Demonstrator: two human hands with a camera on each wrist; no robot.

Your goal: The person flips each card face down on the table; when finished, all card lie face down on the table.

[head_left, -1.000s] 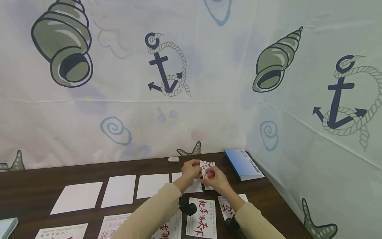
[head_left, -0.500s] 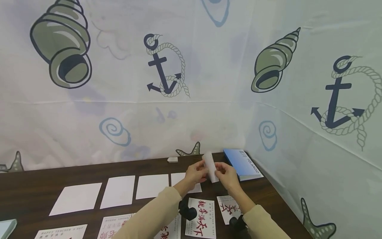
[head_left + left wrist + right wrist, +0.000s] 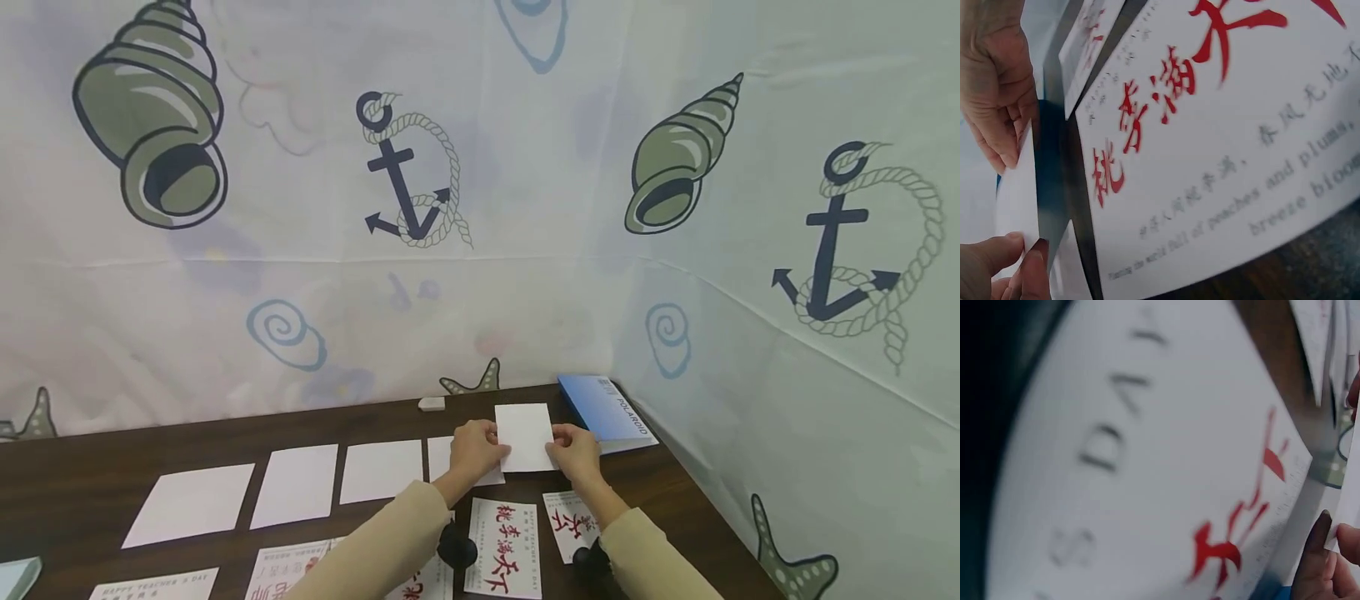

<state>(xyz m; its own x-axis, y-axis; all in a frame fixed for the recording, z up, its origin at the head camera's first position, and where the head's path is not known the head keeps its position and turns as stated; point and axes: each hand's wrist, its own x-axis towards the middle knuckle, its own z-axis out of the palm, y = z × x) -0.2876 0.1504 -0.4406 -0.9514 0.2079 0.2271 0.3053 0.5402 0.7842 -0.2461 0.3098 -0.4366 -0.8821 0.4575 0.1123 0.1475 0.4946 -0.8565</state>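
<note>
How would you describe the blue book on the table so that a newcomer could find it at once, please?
Start at the dark wooden table and follow it to its far right corner, against the seashell curtain. The blue book lies flat there, just beyond the right hand; it alone is blue, while the neighbouring cards are white.

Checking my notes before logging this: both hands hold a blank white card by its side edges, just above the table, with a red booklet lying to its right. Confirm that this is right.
One detail is wrong: the booklet is blue, not red, as the head view shows. The rest stands: the left hand and the right hand hold the blank white card by its side edges, just above the table.
</note>
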